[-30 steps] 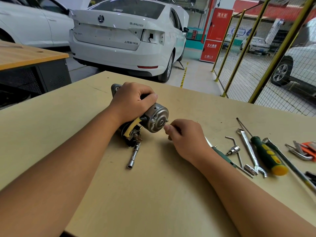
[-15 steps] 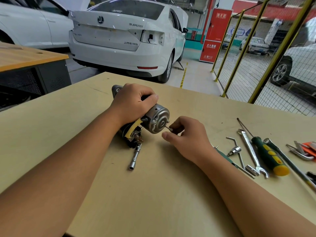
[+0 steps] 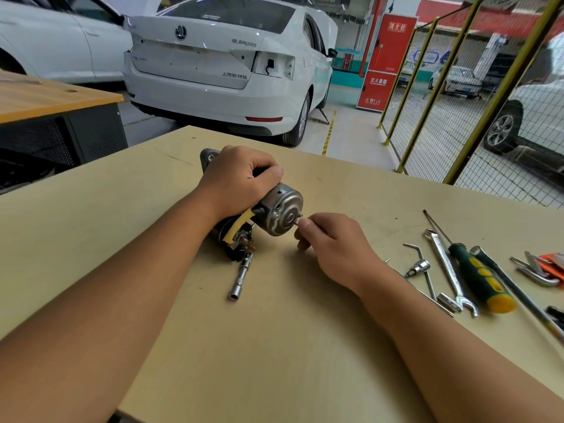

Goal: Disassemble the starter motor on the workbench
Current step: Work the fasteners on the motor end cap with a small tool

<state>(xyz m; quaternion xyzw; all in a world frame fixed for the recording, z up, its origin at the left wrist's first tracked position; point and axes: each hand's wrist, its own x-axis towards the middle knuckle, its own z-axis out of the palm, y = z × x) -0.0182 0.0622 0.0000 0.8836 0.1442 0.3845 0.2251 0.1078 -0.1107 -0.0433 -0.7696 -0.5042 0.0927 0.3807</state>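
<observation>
Firmly, left hand [image 3: 241,181] grips the starter motor [image 3: 274,212]; right hand [image 3: 332,245] pinches its end bolt [image 3: 297,220].

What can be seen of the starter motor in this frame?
The starter motor lies on its side on the pale workbench, its shiny metal end cap facing the camera's right, with small bolts visible on the cap. Behind the cap the body looks dark; a yellow-sleeved lead and copper-coloured terminals sit on its near side, and a grey mounting flange shows at the far end. The left hand grips the body from above. The right hand pinches a small bolt at the cap. A socket extension lies against its near side.
</observation>
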